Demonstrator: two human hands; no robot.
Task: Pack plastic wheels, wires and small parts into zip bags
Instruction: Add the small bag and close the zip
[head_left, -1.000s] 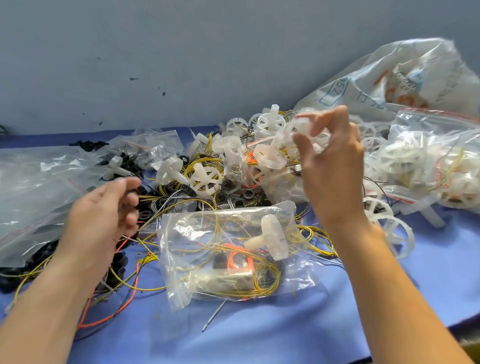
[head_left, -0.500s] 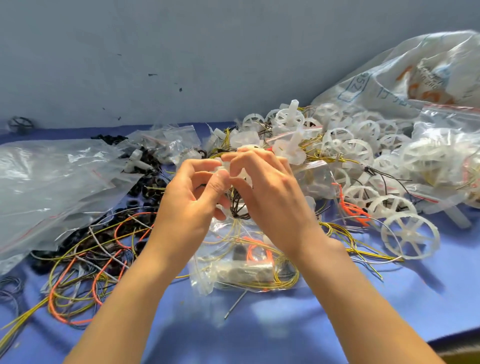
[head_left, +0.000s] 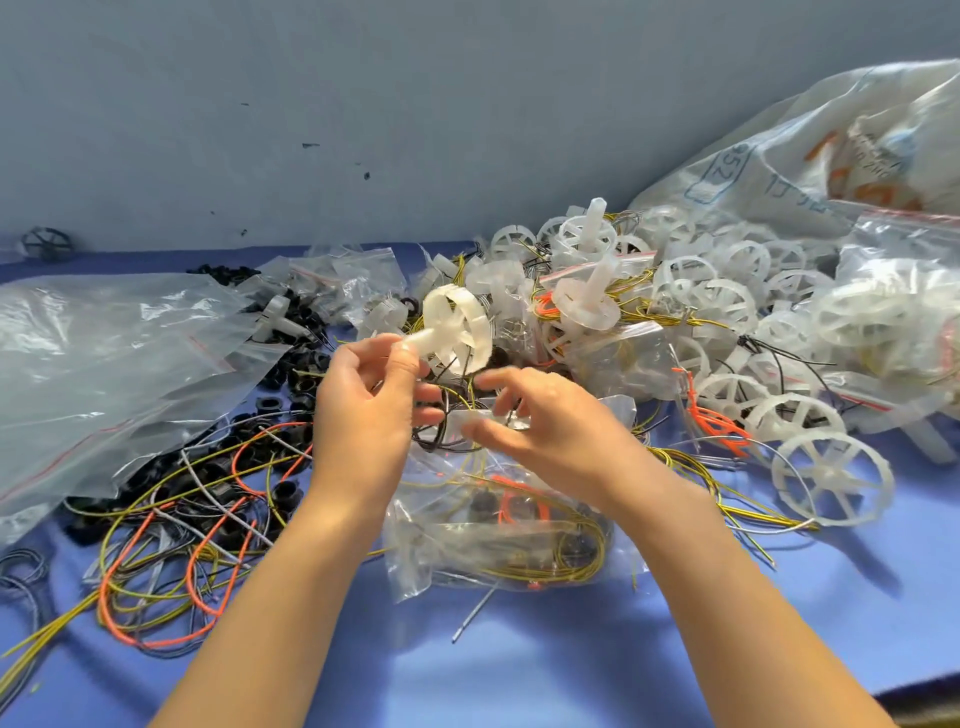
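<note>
The left hand (head_left: 363, 421) grasps one white plastic wheel (head_left: 460, 332), with thumb and fingertips pinching its stub axle. The wheel is held in the air, tilted, with its rim toward the back wall (head_left: 363, 104). It sits above and just behind the zip bag (head_left: 493, 535).

The right hand (head_left: 550, 431) hovers over the upper edge of the zip bag with its fingers spread and partly curled. The fingers are blurred, so it cannot be told whether they grip the bag edge.

The zip bag lies on the blue surface (head_left: 519, 675), between the two forearms. It contains coiled yellow and orange wires. A thin grey lead sticks out at its near edge.

To the left of the bag:
- loose wires (head_left: 171, 545) in yellow, orange and grey lie tangled on the surface;
- black parts (head_left: 291, 364) are heaped behind the loose wires;
- a large clear bag (head_left: 104, 364) partly covers the black parts.

To the right of the bag:
- a pile of wheels (head_left: 727, 301) is mixed with small filled bags;
- a single wheel (head_left: 831, 478) lies flat, near the pile;
- a printed sack (head_left: 805, 156) rests against the wall behind the pile.
</note>
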